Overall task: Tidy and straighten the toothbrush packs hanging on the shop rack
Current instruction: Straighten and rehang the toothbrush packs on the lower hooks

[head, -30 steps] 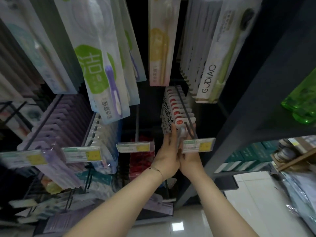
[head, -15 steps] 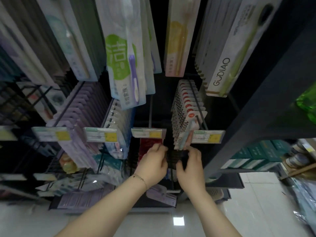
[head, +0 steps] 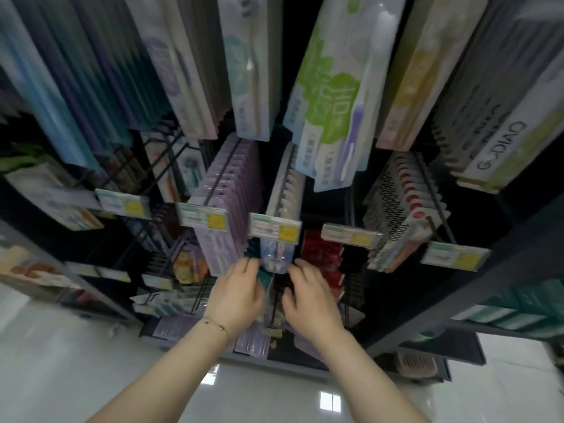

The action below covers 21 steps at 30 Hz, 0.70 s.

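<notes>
Both hands have shifted left, off the red-dot row and onto the clear-pack row.
Left hand (head: 236, 296) and right hand (head: 309, 300) sit apart, fingers curled either side of the front clear pack (head: 276, 254) under its price tag (head: 275, 228); whether they grip it I cannot tell. Red-dot packs (head: 406, 209) hang fairly even, front one tilted; lilac packs (head: 229, 193) and lower pegs look still to do.
</notes>
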Each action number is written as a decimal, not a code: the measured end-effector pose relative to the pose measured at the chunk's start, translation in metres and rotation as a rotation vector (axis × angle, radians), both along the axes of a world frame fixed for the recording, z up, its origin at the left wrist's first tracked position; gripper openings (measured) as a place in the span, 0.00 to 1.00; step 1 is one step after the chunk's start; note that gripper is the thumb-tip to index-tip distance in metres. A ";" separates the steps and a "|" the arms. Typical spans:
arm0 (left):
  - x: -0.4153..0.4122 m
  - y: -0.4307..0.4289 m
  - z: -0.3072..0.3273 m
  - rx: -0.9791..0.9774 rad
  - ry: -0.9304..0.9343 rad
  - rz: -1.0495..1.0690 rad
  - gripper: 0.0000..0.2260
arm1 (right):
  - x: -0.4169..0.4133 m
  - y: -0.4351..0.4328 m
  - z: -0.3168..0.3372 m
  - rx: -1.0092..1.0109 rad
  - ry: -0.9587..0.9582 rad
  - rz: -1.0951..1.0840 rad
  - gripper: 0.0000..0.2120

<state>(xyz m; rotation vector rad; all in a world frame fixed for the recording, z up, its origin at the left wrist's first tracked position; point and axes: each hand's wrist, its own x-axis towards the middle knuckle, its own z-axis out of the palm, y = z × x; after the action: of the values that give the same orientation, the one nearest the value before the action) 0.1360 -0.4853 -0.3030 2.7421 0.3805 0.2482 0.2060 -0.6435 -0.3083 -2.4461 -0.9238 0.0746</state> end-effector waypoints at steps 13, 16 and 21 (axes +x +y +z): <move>-0.039 0.112 0.003 -0.186 -0.146 0.004 0.43 | -0.043 0.136 0.012 0.145 0.080 -0.025 0.39; -0.033 0.122 0.002 -0.185 -0.090 -0.100 0.44 | -0.050 0.153 0.011 0.176 0.093 -0.085 0.40; -0.023 0.133 0.003 -0.186 0.002 -0.161 0.46 | -0.056 0.170 0.014 0.210 0.145 -0.171 0.42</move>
<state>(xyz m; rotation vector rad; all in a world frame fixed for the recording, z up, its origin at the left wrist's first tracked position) 0.1127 -0.3519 -0.3000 2.5721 0.1724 0.1597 0.1501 -0.4739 -0.2942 -2.2804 -0.6237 0.0883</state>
